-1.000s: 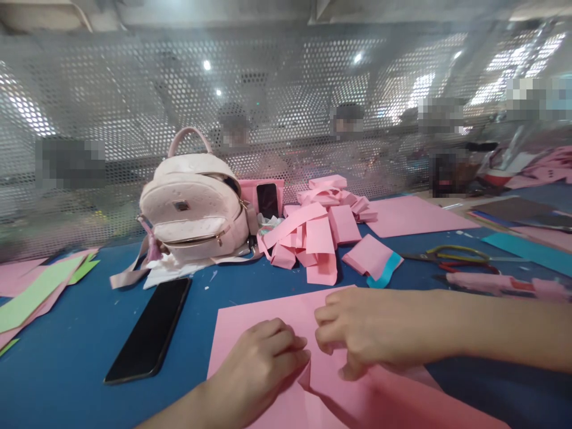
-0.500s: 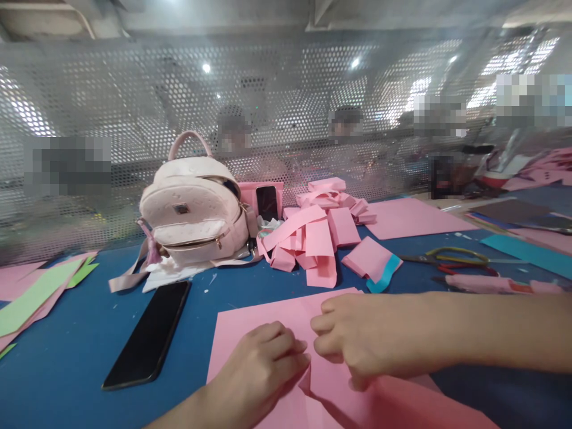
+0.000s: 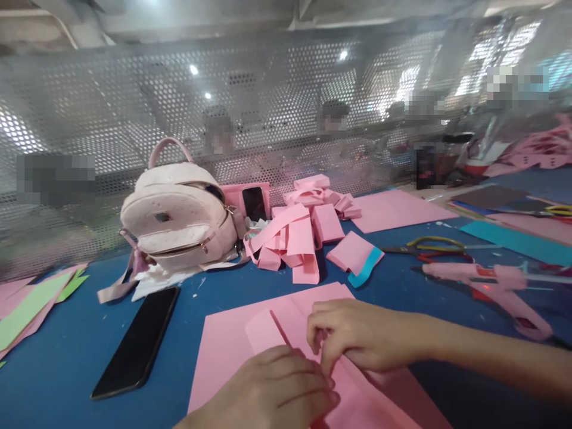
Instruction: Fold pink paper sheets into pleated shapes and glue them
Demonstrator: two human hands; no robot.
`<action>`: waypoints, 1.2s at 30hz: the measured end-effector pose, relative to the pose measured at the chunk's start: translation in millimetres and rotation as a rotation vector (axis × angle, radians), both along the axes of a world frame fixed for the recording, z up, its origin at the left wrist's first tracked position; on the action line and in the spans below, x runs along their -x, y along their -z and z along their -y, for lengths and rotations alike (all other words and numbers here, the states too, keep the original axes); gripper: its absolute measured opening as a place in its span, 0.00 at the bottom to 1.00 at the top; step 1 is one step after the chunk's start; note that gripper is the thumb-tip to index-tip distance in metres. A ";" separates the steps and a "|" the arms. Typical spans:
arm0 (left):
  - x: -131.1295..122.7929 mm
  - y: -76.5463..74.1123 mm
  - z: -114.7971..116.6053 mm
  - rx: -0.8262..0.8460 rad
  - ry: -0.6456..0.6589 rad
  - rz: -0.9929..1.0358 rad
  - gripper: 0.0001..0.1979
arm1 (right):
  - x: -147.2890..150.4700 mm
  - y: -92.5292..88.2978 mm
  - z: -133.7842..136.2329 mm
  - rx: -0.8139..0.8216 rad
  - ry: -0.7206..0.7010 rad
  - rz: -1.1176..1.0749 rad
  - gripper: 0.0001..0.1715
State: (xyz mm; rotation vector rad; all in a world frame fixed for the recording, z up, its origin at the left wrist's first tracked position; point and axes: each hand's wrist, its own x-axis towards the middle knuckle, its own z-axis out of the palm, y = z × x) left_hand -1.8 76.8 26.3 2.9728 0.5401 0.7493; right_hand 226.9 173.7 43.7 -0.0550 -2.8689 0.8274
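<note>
A pink paper sheet [image 3: 223, 339] lies on the blue table [image 3: 67, 369] in front of me, with a folded flap standing up along a crease at its middle. My left hand [image 3: 277, 393] is closed and presses down on the near part of the sheet. My right hand [image 3: 353, 333] reaches in from the right with its fingers curled, pinching the folded edge of the same pink sheet. The two hands nearly touch over the fold.
A black phone [image 3: 136, 342] lies left of the sheet. Behind stand a pale pink backpack [image 3: 179, 217], a heap of folded pink paper pieces [image 3: 299, 235], scissors [image 3: 429, 247] and a pink glue gun [image 3: 487, 280]. A perforated metal screen [image 3: 286, 107] bounds the table; people sit beyond it.
The fold in the pink sheet has been raised and now shows as a flap. My left hand slid nearer and lower, and my right hand's fingers curled tighter on the crease. The view shifted right.
</note>
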 end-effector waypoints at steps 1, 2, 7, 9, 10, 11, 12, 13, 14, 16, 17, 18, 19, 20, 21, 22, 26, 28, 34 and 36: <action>-1.3 0.9 -1.8 0.024 0.006 -0.008 0.16 | -2.5 4.7 0.7 0.072 0.042 -0.004 0.31; -2.0 1.7 -3.8 0.052 0.008 -0.010 0.18 | -4.7 8.9 1.6 0.141 0.086 -0.013 0.32; -1.8 2.5 -12.9 0.152 0.007 -0.032 0.21 | -10.6 21.7 4.9 0.429 0.258 -0.134 0.26; -1.8 2.0 -15.6 0.179 0.019 -0.047 0.21 | -11.4 24.4 4.5 0.446 0.272 -0.167 0.23; -1.8 1.8 -16.8 0.189 0.021 -0.044 0.21 | -11.7 25.7 4.0 0.439 0.271 -0.178 0.22; -1.8 1.5 -18.0 0.196 0.023 -0.037 0.21 | -12.0 27.0 3.4 0.432 0.269 -0.185 0.21; -1.8 1.0 -19.3 0.203 0.027 -0.031 0.21 | -12.4 28.3 2.7 0.432 0.270 -0.191 0.20; -1.7 0.2 -20.6 0.212 0.032 -0.029 0.21 | -12.8 29.5 2.1 0.436 0.276 -0.196 0.20; -1.6 -0.9 -22.1 0.222 0.041 -0.034 0.21 | -13.3 30.7 1.4 0.443 0.286 -0.201 0.20; -1.7 -5.0 -25.7 0.245 0.052 -0.066 0.20 | -14.1 32.8 0.3 0.454 0.315 -0.210 0.21; -1.9 -7.8 -27.7 0.260 0.053 -0.101 0.20 | -14.6 33.7 -0.2 0.460 0.331 -0.216 0.22; -2.4 -10.9 -29.7 0.275 0.051 -0.147 0.19 | -15.0 34.5 -0.7 0.466 0.347 -0.221 0.23; -3.2 -14.1 -31.7 0.284 0.051 -0.196 0.19 | -15.4 35.1 -1.2 0.475 0.360 -0.225 0.24; -4.2 -17.0 -33.6 0.282 0.060 -0.240 0.18 | -15.9 35.6 -1.5 0.483 0.370 -0.229 0.24; -5.3 -19.5 -35.2 0.266 0.076 -0.275 0.16 | -16.3 36.0 -1.8 0.492 0.378 -0.234 0.25; -6.6 -21.2 -36.6 0.237 0.098 -0.301 0.14 | -16.8 36.2 -1.9 0.501 0.383 -0.239 0.25; -10.8 -21.8 -38.8 0.094 0.157 -0.332 0.12 | -18.6 35.3 -1.4 0.524 0.392 -0.251 0.27; -11.6 -20.3 -38.5 0.061 0.169 -0.349 0.12 | -18.9 34.1 -1.0 0.521 0.395 -0.254 0.27; -8.2 -16.1 -40.0 0.077 0.194 -0.342 0.14 | -18.6 29.7 -0.8 0.491 0.350 -0.254 0.22; -5.8 -13.9 -41.1 0.115 0.200 -0.316 0.14 | -19.5 28.2 -0.6 0.468 0.309 -0.237 0.17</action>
